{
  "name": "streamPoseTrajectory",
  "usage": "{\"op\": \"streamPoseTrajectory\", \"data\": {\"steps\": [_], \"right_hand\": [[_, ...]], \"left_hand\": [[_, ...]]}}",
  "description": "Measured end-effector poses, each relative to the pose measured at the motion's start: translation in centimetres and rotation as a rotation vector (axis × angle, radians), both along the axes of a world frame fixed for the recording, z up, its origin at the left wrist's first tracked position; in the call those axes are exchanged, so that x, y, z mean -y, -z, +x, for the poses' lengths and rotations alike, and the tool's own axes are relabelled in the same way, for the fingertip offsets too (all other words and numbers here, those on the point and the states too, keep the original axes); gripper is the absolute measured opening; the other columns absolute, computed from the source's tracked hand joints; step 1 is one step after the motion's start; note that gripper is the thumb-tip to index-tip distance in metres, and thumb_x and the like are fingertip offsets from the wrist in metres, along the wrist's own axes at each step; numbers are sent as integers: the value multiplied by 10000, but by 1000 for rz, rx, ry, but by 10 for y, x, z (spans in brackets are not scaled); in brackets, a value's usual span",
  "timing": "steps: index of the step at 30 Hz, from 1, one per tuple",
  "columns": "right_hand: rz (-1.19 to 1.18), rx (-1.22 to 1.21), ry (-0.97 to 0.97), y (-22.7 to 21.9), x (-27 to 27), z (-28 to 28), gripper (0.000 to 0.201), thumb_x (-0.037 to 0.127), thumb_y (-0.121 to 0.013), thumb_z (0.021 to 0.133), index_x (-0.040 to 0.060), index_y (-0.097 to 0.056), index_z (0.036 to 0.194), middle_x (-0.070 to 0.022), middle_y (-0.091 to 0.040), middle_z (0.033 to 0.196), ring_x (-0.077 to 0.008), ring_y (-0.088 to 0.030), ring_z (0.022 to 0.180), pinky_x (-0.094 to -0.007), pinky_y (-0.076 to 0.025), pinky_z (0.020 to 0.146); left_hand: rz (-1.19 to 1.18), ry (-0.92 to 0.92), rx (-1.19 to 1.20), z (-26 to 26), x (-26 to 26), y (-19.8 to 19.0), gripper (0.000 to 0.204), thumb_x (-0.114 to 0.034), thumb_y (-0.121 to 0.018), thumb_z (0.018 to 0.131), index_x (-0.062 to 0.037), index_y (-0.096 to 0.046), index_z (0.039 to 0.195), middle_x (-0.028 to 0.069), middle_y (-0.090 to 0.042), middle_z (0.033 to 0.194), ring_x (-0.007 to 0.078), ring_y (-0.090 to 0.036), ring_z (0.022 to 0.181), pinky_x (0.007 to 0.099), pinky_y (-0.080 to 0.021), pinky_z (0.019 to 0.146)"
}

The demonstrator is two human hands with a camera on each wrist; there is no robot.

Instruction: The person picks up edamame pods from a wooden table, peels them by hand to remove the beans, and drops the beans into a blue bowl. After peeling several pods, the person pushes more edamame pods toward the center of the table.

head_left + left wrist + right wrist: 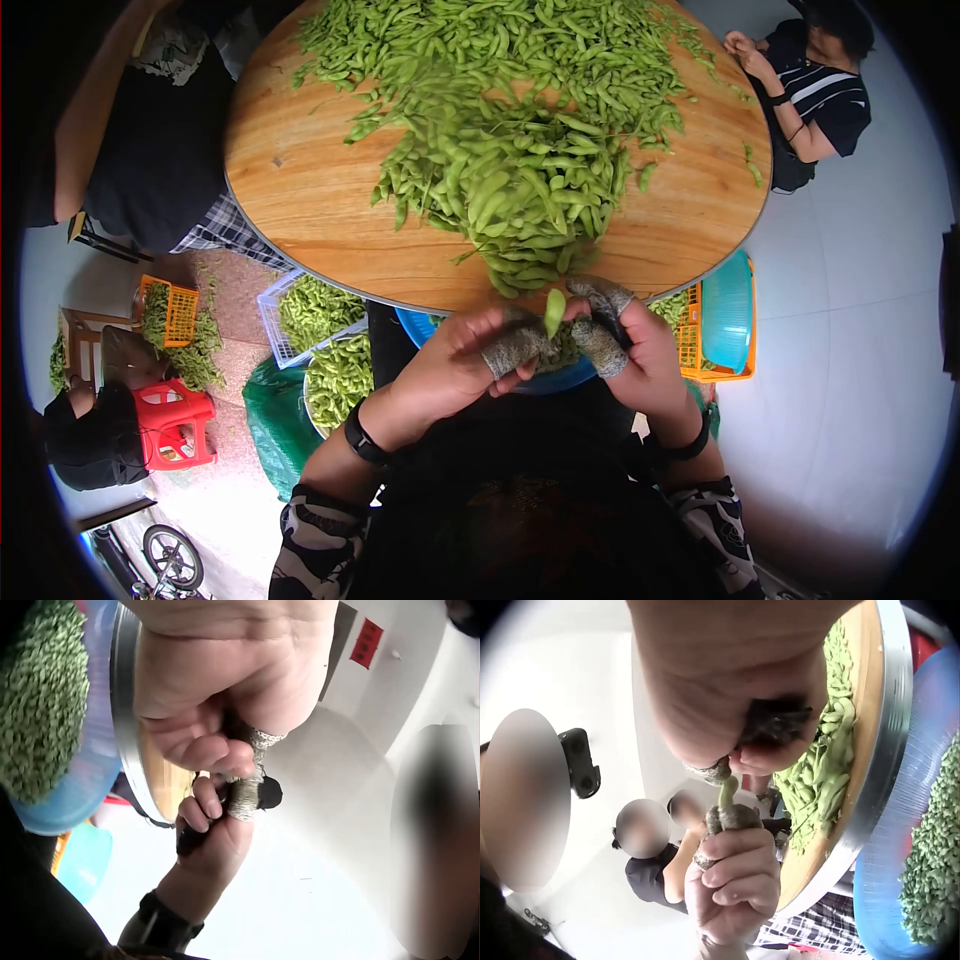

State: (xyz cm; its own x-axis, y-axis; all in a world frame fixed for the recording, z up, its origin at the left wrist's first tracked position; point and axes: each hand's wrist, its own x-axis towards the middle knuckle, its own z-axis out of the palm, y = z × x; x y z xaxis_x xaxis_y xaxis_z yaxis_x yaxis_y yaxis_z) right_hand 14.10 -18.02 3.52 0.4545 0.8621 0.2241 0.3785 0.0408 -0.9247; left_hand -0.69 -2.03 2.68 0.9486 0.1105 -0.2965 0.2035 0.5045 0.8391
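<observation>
A single green soybean pod (554,313) is held between my two hands, just in front of the table edge. My left hand (460,360) pinches it between wrapped thumb and index finger; the pod (727,793) stands up from this grip in the right wrist view. My right hand (645,350) meets the pod's other end with thumb and curled fingers. Grey wrapping covers its thumb, and something black lies across its palm in the right wrist view. Beneath both hands, a blue basin (868,889) holds loose shelled beans (934,862). A heap of pods (510,190) reaches the table's near side.
The round wooden table (310,225) has a metal rim. A white crate (273,325) and green sack (275,420) stand low left, with a red stool (175,415) farther left. An orange crate (738,376) holds a teal basket (727,310) at right. Another person (820,100) sits across.
</observation>
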Motion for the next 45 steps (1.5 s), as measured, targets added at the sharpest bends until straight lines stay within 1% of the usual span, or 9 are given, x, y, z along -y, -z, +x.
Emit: {"op": "streamPoseTrajectory", "data": {"steps": [14,20,25,29,34,39,42,44,45], "right_hand": [[-204,-184,-192,20,4,-7,354,5,-546,879,14,-498,1229,-69,-642,855,-139,-621,760,-284,-502,697],[-368,-647,-215,21,0,-8,270,121,-524,952,82,-507,1219,9,-549,754,-52,-467,556,-204,-377,495],[-341,-1330,-411,11,5,-5,220,173,-495,983,120,-524,1195,34,-477,695,-30,-364,503,-195,-271,424],[-358,-1322,-416,-4,2,-5,218,192,-457,997,131,-516,1197,37,-469,705,-31,-349,504,-198,-270,430],[-382,-1197,-214,-2,-7,-14,264,144,-443,982,136,-484,1243,32,-494,757,-37,-369,524,-209,-314,466],[-375,-947,-78,5,-6,-23,361,112,-465,963,121,-445,1323,17,-533,792,-44,-416,557,-210,-359,489],[-296,-844,-167,13,4,-22,364,94,-465,956,112,-456,1319,13,-555,802,-49,-438,577,-206,-364,494],[-329,-867,-161,11,9,-17,356,109,-505,947,89,-471,1301,-1,-565,796,-59,-458,588,-216,-389,507],[-361,-890,-156,10,10,-16,355,124,-545,938,67,-486,1283,-15,-574,790,-68,-477,600,-227,-415,520]], "left_hand": [[722,16,133,-1,-1,21,254,28,-579,882,7,-600,1134,131,-680,963,159,-651,853,276,-507,727],[1503,11,230,-4,2,27,276,17,-603,865,21,-582,1140,136,-649,918,208,-653,821,326,-515,686],[-334,107,23,-18,-12,32,199,-86,-590,932,3,-604,1109,2,-543,673,111,-538,600,250,-441,564],[-475,84,66,-16,-8,25,162,-122,-585,949,-24,-622,1072,-28,-531,643,84,-500,564,211,-400,541],[1085,-142,289,-6,-1,24,175,-98,-668,869,-30,-623,1025,76,-623,741,199,-612,620,301,-484,546],[1732,-161,288,-3,7,24,244,-40,-697,780,-15,-622,1012,144,-645,828,304,-648,706,344,-525,590],[1296,-245,358,-2,6,29,127,-59,-636,859,-3,-623,972,122,-640,779,229,-628,635,311,-510,561],[26,-62,-76,-7,1,19,101,-67,-548,935,3,-620,943,78,-626,737,144,-586,600,274,-483,545],[94,-41,-92,-7,2,19,169,-69,-472,981,2,-617,931,38,-606,718,93,-557,605,254,-458,540]]}}
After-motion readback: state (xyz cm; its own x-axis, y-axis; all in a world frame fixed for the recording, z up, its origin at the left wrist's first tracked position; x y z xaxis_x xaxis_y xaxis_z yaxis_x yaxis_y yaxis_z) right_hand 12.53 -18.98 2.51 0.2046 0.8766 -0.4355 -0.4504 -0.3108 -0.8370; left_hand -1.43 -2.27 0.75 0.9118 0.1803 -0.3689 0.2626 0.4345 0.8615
